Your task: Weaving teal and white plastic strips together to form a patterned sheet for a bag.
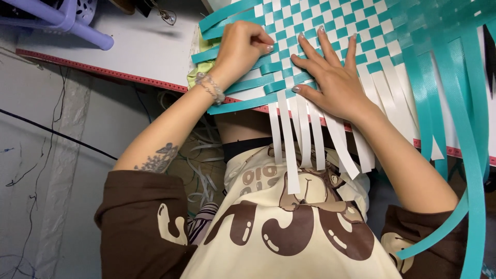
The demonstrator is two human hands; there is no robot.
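— Woven mat (330,31) of teal and white plastic strips lying flat on the white table (144,46), loose white strip ends (292,150) dangling over the near edge toward the lap.

— Handling?

— Looking light, springy, slick; likely kinking if creased. Best gripping at free strip ends.

— Hands?

— Left hand (240,46) curling closed, pinching a teal strip (243,82) at the mat's left edge. Right hand (330,77) spreading wide, palm down, pressing the weave flat.

— Farther off?

— Long teal strips (465,103) trailing off the right side; lilac plastic stool (72,20) standing at far left.
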